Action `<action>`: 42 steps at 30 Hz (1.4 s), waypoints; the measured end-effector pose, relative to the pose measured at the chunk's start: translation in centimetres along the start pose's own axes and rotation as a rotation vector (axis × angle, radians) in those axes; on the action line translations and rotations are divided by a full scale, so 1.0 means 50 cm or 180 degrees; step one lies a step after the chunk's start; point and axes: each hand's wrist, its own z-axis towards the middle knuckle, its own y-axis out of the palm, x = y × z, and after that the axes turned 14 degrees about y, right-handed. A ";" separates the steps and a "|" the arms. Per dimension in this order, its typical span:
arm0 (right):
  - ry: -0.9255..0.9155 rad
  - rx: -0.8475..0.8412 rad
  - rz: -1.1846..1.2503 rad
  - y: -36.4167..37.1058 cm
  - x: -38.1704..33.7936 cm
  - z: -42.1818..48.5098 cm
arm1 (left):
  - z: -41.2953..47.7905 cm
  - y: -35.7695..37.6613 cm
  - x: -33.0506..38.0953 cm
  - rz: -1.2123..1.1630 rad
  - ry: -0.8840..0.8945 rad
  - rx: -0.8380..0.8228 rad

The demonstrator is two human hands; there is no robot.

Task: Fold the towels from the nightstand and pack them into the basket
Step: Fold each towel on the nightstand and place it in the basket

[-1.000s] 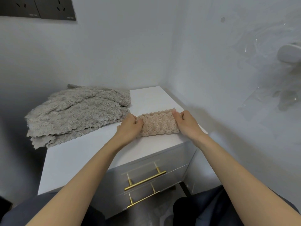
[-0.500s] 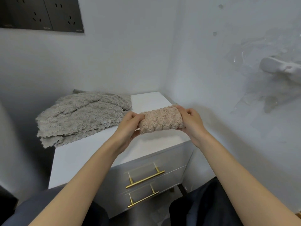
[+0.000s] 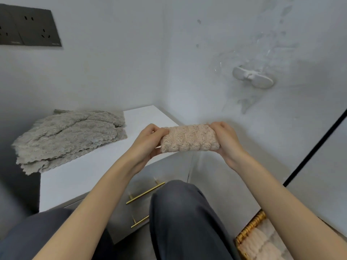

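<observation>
A small, folded, pale pink towel of fluffy ribbed cloth [image 3: 189, 138] is held up in the air between both hands, lying crosswise, over the near right corner of the white nightstand with a flat top [image 3: 90, 171] and clear of its surface. The left hand [image 3: 149, 142] grips the towel's left end, with its fingers curled close together round the edge and the thumb over the top. The right hand [image 3: 228, 140] grips the right end the same way, fingers curled round it from behind; how its thumb lies cannot be told. On the far left of the nightstand top lies a loose heap of grey fluffy towels [image 3: 69, 136], partly hanging over the left edge, well apart from the hands. Two gold bar handles [image 3: 145, 193] show on the drawer fronts below. A knee in dark grey trousers [image 3: 184, 212] rises between the forearms. At the lower right, on the floor, stands a woven straw-coloured basket [image 3: 249, 228] with a pale folded towel [image 3: 260, 241] inside it. A dark socket panel [image 3: 28, 27] sits on the wall at the upper left, and a white plastic wall hook [image 3: 252, 77] on the right-hand wall
</observation>
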 end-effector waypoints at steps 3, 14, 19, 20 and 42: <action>-0.0080 0.0207 -0.0207 -0.044 0.024 -0.039 | -0.025 0.035 0.008 0.0082 -0.0080 -0.0235; -0.0172 0.0395 -0.1790 -0.216 0.160 -0.159 | -0.103 0.170 -0.040 0.0916 -0.0364 -0.1333; 0.0029 -0.0062 -0.2447 -0.298 0.226 -0.205 | -0.131 0.270 -0.092 0.1355 -0.0558 -0.2015; 0.0091 -0.0182 -0.2460 -0.313 0.240 -0.212 | -0.139 0.292 -0.105 0.1437 -0.0563 -0.2133; 0.2442 0.1938 -0.0436 -0.647 0.710 -0.173 | -0.252 0.610 -0.393 0.1470 -0.0751 -0.2912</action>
